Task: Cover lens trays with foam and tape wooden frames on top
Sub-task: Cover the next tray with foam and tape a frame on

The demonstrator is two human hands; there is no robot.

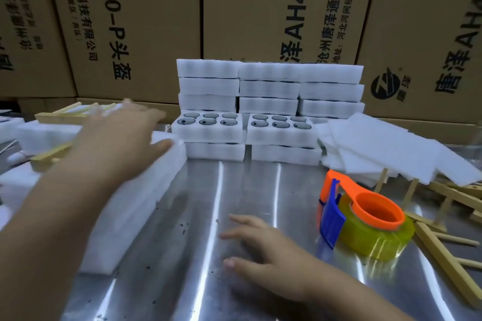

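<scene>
Over steel tabletop [198, 216], hovered right hand [263, 250], fingers loose and empty, near tape dispenser [365, 219], likely for easy reach; rested left hand [122, 138] flat, seemingly steadying white foam block [135, 203]; kept uncovered lens trays [208, 128] stacked beyond, foam sheets [386, 148] and wooden frames [443, 242] rightward, before cartons [260, 21].

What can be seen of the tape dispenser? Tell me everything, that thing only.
The tape dispenser is orange plastic: a ring hub set in a roll of yellowish see-through tape, a handle arm, and a blue flap at the cutting end. It lies on the shiny metal table, right of the right hand, which does not touch it. Wooden frames lie close on its right.
</scene>
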